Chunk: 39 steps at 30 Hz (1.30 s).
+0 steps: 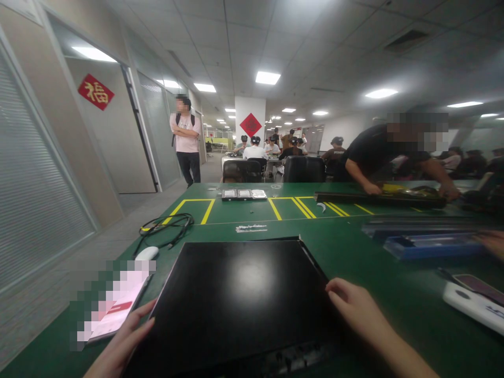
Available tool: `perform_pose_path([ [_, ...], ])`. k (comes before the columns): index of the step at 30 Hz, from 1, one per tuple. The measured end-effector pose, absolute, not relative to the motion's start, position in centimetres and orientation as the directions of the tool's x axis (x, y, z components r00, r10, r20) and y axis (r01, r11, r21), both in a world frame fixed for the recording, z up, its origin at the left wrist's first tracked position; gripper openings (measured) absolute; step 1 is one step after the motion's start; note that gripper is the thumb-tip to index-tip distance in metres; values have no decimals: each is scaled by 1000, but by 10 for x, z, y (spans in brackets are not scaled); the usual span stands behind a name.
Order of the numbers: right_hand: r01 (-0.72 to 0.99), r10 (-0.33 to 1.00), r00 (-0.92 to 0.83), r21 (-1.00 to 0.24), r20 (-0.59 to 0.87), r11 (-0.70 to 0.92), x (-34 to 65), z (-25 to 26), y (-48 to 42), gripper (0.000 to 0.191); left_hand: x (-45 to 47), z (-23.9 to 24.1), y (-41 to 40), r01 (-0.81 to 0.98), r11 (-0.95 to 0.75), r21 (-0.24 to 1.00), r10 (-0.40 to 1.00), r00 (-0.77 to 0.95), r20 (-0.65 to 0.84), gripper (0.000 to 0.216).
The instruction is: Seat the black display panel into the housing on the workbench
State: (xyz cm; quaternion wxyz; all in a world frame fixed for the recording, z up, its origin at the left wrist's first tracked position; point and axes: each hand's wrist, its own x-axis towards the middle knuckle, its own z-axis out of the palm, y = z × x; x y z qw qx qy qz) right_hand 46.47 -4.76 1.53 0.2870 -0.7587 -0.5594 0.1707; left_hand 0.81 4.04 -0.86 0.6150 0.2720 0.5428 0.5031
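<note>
A black monitor panel [228, 299] lies in front of me, screen side up, with a bright ceiling reflection in its middle. At its far right corner a thin dark frame edge [311, 256] stands slightly apart from the screen. My left hand [128, 333] grips the panel's left side, fingers along the edge. On the opposite side my right hand [356, 299] holds the right edge between thumb and curled fingers. The panel's near edge is dark and hard to make out.
Left of the panel are a pink sheet [122, 310], a white mouse [147, 254] and a coiled black cable [169, 228]. Hard drives [244, 195] sit farther back. To the right are a blue tray [429, 245], a white device [472, 304] and a co-worker's hand [372, 188] on a long black part.
</note>
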Motion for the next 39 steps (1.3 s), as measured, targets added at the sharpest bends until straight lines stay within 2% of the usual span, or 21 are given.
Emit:
perform_pose_path([
  [3, 747, 947, 315, -631, 60, -208, 466, 14, -47, 23, 17, 10, 24, -317, 356, 879, 920, -44, -389, 73],
  [8, 750, 950, 311, -622, 33, -224, 468, 13, -46, 27, 19, 22, 12, -249, 227, 941, 963, -86, -255, 68],
  [13, 755, 946, 324, -609, 22, -244, 468, 15, -47, 30, 0, 7, 23, -43, 79, 996, 986, -143, -85, 58],
  [15, 754, 946, 324, -611, 28, -241, 468, 15, -47, 31, -6, 0, 28, 29, 90, 995, 985, -150, -85, 58],
  [22, 733, 942, 335, -633, 14, -251, 469, 16, -45, 31, -13, -13, 37, 168, 15, 986, 991, -136, 8, 61],
  [29, 706, 944, 327, -673, 33, -221, 469, 13, -45, 28, -20, -32, 44, 480, -144, 866, 983, -32, 181, 73],
  [34, 704, 939, 343, -670, 27, -238, 468, 12, -45, 28, -9, -15, 40, 608, -96, 788, 992, -4, 124, 79],
  [39, 712, 941, 336, -665, 42, -224, 469, 11, -44, 27, -9, -16, 41, 573, -87, 815, 992, -22, 122, 78],
])
